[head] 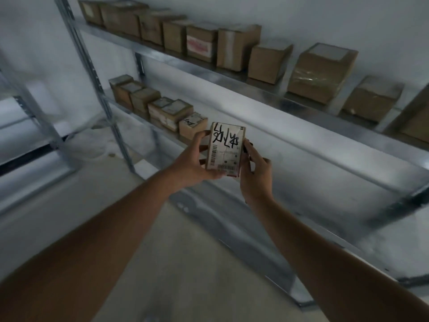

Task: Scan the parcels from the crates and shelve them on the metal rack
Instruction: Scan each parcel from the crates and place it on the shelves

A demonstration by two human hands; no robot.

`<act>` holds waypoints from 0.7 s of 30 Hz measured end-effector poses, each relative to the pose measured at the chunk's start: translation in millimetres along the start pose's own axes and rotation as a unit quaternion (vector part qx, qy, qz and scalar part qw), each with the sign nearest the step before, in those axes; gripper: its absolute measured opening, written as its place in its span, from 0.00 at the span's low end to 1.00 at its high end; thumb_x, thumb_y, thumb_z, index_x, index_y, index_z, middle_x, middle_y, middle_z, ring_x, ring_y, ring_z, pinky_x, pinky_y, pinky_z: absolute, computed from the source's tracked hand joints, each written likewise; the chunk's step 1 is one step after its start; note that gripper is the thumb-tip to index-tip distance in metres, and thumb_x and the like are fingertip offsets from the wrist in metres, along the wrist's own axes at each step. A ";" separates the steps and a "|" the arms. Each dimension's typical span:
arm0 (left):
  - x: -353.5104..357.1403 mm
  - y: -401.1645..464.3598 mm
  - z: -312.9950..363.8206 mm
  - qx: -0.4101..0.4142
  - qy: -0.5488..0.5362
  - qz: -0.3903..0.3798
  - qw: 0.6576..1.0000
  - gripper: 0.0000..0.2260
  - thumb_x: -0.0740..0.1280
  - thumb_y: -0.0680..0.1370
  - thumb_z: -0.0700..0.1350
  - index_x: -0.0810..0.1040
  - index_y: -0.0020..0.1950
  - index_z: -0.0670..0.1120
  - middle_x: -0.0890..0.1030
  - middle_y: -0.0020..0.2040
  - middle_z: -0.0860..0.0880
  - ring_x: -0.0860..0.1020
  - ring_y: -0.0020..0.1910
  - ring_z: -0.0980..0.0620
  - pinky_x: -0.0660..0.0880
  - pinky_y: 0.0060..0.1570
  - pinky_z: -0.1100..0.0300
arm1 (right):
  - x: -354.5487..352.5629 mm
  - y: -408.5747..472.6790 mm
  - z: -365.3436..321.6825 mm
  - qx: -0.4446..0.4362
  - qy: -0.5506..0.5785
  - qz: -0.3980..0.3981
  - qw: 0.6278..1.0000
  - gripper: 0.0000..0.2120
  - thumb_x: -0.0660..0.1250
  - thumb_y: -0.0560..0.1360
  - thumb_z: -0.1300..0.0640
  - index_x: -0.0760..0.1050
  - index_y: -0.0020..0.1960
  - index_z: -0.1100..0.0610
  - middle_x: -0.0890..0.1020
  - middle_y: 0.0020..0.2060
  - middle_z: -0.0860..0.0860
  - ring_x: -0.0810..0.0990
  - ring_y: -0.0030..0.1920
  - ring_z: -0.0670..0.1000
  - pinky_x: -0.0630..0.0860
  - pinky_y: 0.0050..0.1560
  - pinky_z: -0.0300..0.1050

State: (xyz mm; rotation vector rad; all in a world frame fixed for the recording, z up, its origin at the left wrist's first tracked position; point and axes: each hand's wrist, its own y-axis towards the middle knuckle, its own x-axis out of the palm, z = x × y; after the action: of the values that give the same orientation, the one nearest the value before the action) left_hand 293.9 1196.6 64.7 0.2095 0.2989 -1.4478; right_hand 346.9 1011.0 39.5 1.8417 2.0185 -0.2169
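Note:
A small cardboard parcel [226, 149] with a white shipping label and black marker writing faces me at mid frame. My left hand [193, 160] grips its left edge and bottom, fingers curled round it. My right hand [253, 173] holds its right edge, and something dark shows between those fingers and the parcel; what it is I cannot tell. Both hands keep the parcel in front of the middle shelf [301, 163] of the metal rack, just right of the last parcel in that shelf's row [193, 126].
The upper shelf [232, 73] carries a long row of brown parcels from left to far right. The middle shelf has several parcels [151, 103] at its left end and bare metal to the right. A rack upright [92, 73] stands left; a lower shelf [267, 240] below.

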 end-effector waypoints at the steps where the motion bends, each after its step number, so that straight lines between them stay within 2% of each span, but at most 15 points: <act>1: -10.2 12.1 -8.0 0.002 0.007 -0.006 1.000 0.53 0.86 0.66 0.42 0.57 0.81 0.61 0.72 0.73 0.55 0.78 0.64 0.56 0.82 0.53 0.64 | 13.1 10.1 0.8 0.006 -0.004 0.000 1.000 0.20 0.61 0.87 0.48 0.70 0.79 0.38 0.70 0.56 0.48 0.68 0.51 0.33 0.63 0.47 0.19; 2: -20.8 24.8 -15.8 0.004 0.013 -0.013 1.000 0.53 0.86 0.66 0.42 0.57 0.81 0.61 0.72 0.73 0.56 0.78 0.62 0.57 0.81 0.49 0.69 | 26.5 20.2 1.6 0.010 -0.006 0.002 1.000 0.20 0.61 0.87 0.48 0.70 0.79 0.39 0.69 0.56 0.47 0.69 0.51 0.34 0.64 0.49 0.21; 4: -43.0 50.8 -31.1 0.002 0.024 -0.026 0.999 0.53 0.86 0.66 0.42 0.57 0.80 0.61 0.72 0.70 0.60 0.77 0.59 0.61 0.78 0.43 0.74 | 53.8 39.1 3.2 0.020 -0.013 0.012 1.000 0.21 0.61 0.87 0.49 0.70 0.79 0.39 0.69 0.55 0.48 0.72 0.53 0.42 0.70 0.58 0.31; 6: -65.8 77.8 -46.2 0.005 0.038 -0.044 0.998 0.52 0.86 0.66 0.44 0.57 0.79 0.65 0.71 0.64 0.67 0.75 0.57 0.64 0.77 0.39 0.75 | 82.0 57.3 4.4 0.038 -0.012 0.026 0.999 0.21 0.61 0.87 0.48 0.70 0.79 0.39 0.70 0.55 0.49 0.72 0.55 0.46 0.73 0.63 0.42; 8: -87.1 102.7 -61.0 0.011 0.056 -0.067 0.996 0.53 0.86 0.66 0.44 0.56 0.79 0.66 0.70 0.61 0.70 0.75 0.56 0.65 0.76 0.39 0.73 | 110.8 73.2 5.8 0.060 -0.014 0.044 0.997 0.21 0.61 0.87 0.47 0.70 0.79 0.38 0.70 0.56 0.50 0.73 0.56 0.47 0.76 0.64 0.46; 11: -113.8 137.3 -81.9 0.032 0.083 -0.094 0.992 0.54 0.85 0.66 0.43 0.56 0.82 0.59 0.71 0.64 0.65 0.74 0.65 0.57 0.74 0.47 0.72 | 150.4 92.5 7.8 0.082 -0.034 0.076 0.993 0.20 0.61 0.87 0.46 0.70 0.79 0.38 0.71 0.57 0.50 0.73 0.53 0.44 0.75 0.59 0.42; 14: -134.0 170.4 -99.5 0.040 0.104 -0.123 0.986 0.53 0.86 0.66 0.41 0.59 0.83 0.54 0.74 0.70 0.56 0.75 0.67 0.54 0.75 0.50 0.72 | 182.3 108.4 11.3 0.107 -0.042 0.104 0.988 0.20 0.62 0.87 0.47 0.70 0.78 0.38 0.71 0.55 0.50 0.73 0.53 0.45 0.69 0.51 0.35; 16: -141.5 190.9 -109.7 0.043 0.121 -0.141 0.982 0.51 0.86 0.65 0.40 0.62 0.82 0.51 0.76 0.70 0.53 0.75 0.69 0.53 0.75 0.51 0.74 | 196.8 118.4 15.1 0.126 -0.051 0.116 0.984 0.20 0.61 0.87 0.46 0.70 0.78 0.37 0.71 0.55 0.50 0.72 0.50 0.43 0.65 0.46 0.26; 17: -143.8 200.4 -112.9 0.044 0.131 -0.151 0.979 0.51 0.86 0.65 0.40 0.63 0.82 0.50 0.76 0.71 0.52 0.75 0.69 0.52 0.76 0.55 0.73 | 202.0 123.8 17.1 0.136 -0.054 0.124 0.981 0.20 0.61 0.87 0.47 0.70 0.79 0.37 0.71 0.55 0.51 0.71 0.49 0.40 0.63 0.43 0.21; 19: -146.5 219.3 -117.0 0.040 0.150 -0.168 0.973 0.49 0.87 0.64 0.41 0.65 0.81 0.49 0.77 0.70 0.51 0.76 0.70 0.50 0.79 0.63 0.59 | 210.7 135.7 21.9 0.157 -0.055 0.135 0.977 0.21 0.62 0.87 0.47 0.71 0.79 0.38 0.71 0.55 0.51 0.69 0.48 0.35 0.63 0.40 0.17; 21: -147.5 240.1 -122.2 0.040 0.176 -0.173 0.968 0.47 0.88 0.63 0.42 0.69 0.77 0.47 0.78 0.68 0.50 0.77 0.69 0.48 0.80 0.65 0.50 | 218.5 148.3 28.7 0.176 -0.053 0.136 0.974 0.21 0.61 0.87 0.46 0.70 0.79 0.37 0.70 0.55 0.49 0.68 0.49 0.33 0.63 0.42 0.20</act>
State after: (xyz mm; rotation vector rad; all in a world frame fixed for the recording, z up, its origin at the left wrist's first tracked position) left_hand 509.0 1401.9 -12.2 0.5031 0.5897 -1.7693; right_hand 486.1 1219.0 -49.3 2.2424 1.7141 -0.6118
